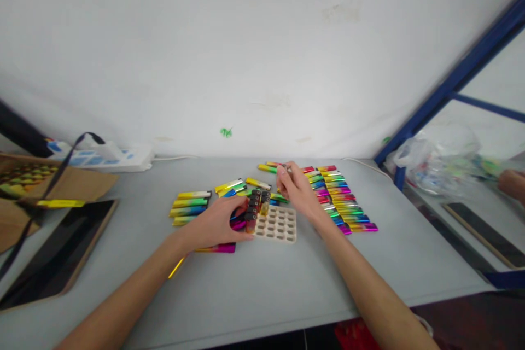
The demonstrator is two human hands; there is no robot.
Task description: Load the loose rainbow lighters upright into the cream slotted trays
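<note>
My right hand [296, 188] is pinching one lighter [284, 167] just beyond the slotted tray [278, 225], which sits below and left, while my left hand [219, 222] steadies its edge, fingers loosely curled.

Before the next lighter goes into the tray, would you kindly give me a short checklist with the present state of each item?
1. Tray lies flat on the table: ok.
2. Left hand steadies the tray's left edge: ok.
3. Right hand holds a lighter at its fingertips: ok.
4. Free slots remain in the tray: ok.
5. Row of lighters on the right lies within reach: ok.
6. Held lighter's head turned the right way: cannot tell.
</note>
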